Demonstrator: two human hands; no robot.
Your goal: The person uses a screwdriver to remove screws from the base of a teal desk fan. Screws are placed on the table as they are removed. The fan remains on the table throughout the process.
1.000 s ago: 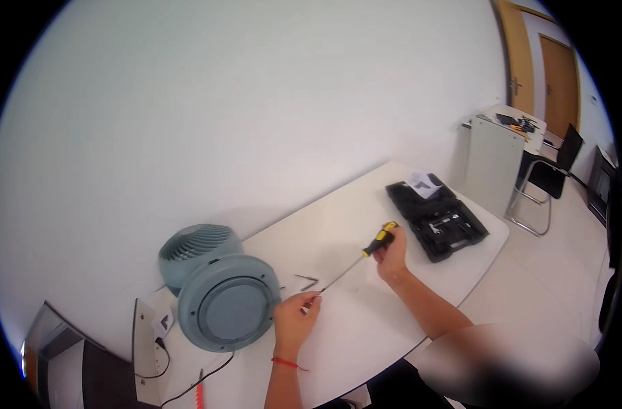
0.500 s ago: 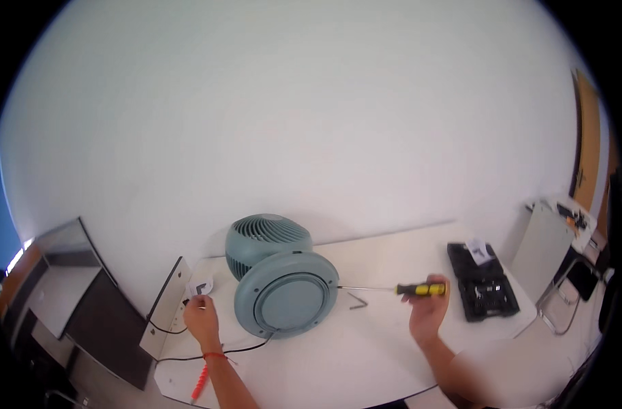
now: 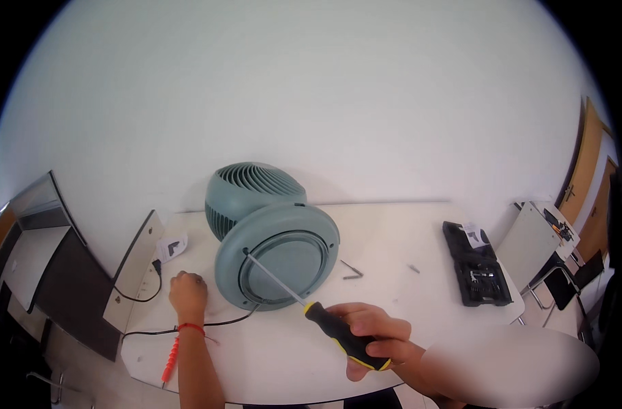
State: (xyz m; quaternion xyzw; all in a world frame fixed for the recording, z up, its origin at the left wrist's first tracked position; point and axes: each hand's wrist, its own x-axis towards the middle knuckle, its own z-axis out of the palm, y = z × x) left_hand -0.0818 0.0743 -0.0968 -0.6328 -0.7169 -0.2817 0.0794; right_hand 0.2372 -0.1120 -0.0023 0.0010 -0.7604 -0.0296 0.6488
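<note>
Holding a screwdriver [image 3: 348,341] in the right hand [image 3: 379,330], with fingers curled tight around its fat handle; bending in the fingers of the left hand [image 3: 188,293], too hidden to say whether around anything; reaching up and left from the right fingers with a long shaft [image 3: 275,277], right to a hole [image 3: 246,251] near the edge of a round base [image 3: 294,259]; hard to see how deep; just right of the left fingers, the fan [image 3: 273,225], tipped over, with its bottom toward both hands.

Could slip out and scratch the base, from a crooked push; could rock or slide the fan, from pushing with no left fingers there to steady it; could tug the black cord [image 3: 229,320] near the left wrist, from an arm bump.

On the fan, smooth-looking gray-green plastic, with curvy slats on top; on the handle, black and yellow grip; just past the right fingers, bent, thin metal [image 3: 352,277]; farther off to their right, a boxy black tool case [image 3: 484,279], lid up; past the left fingers, creased paper [image 3: 172,247]; nearer than them, a ridged orange-red stick [image 3: 170,361]; under it all, a flat, pale table [image 3: 420,228].
</note>
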